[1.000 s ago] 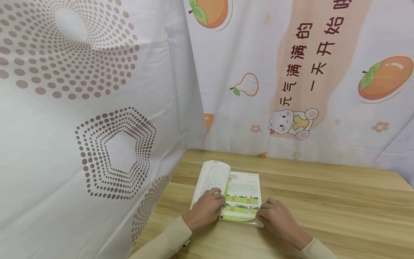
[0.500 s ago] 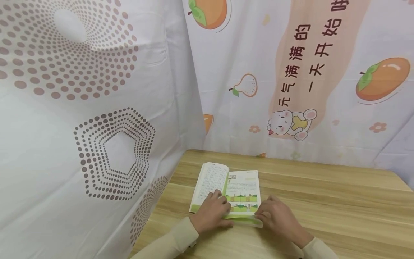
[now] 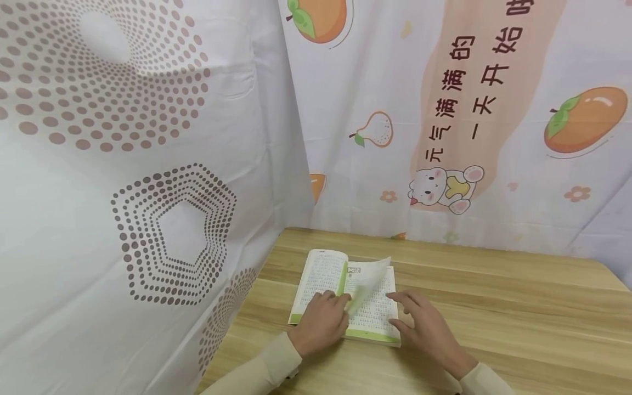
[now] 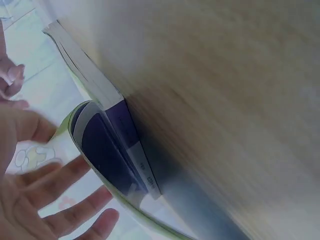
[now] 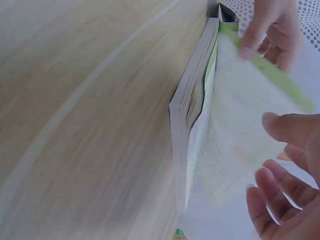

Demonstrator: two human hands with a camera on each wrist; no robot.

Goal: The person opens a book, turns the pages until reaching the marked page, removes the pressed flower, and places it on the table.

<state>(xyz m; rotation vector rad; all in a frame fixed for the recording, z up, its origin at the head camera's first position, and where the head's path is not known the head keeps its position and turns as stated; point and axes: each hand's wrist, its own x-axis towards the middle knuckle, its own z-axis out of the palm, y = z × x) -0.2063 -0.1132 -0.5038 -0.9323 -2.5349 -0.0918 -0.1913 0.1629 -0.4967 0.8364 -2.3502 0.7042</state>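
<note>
An open book (image 3: 370, 318) with printed text and green lower page borders lies on the table. One blurred leaf (image 3: 372, 282) stands lifted and slanting over its right-hand page. My left hand (image 3: 323, 321) rests on the lower part of the left-hand page (image 3: 321, 274) by the fold, fingers spread over the curved pages (image 4: 75, 125) in the left wrist view. At the book's right edge is my right hand (image 3: 422, 323), thumb and fingers apart with nothing between them. In the right wrist view, the lifted leaf (image 5: 235, 135) passes beyond its fingertips (image 5: 270, 120).
The wood-grain table (image 3: 494, 307) stretches off to the right of the book. A white curtain (image 3: 187, 230) with brown dot patterns hangs at the left. Behind the table hangs another curtain (image 3: 355, 181) with fruit prints and lettering.
My right hand has let go of the page corner and its fingers have spread. The leaf has swung up toward the left. My left hand has shifted slightly right toward the fold.
</note>
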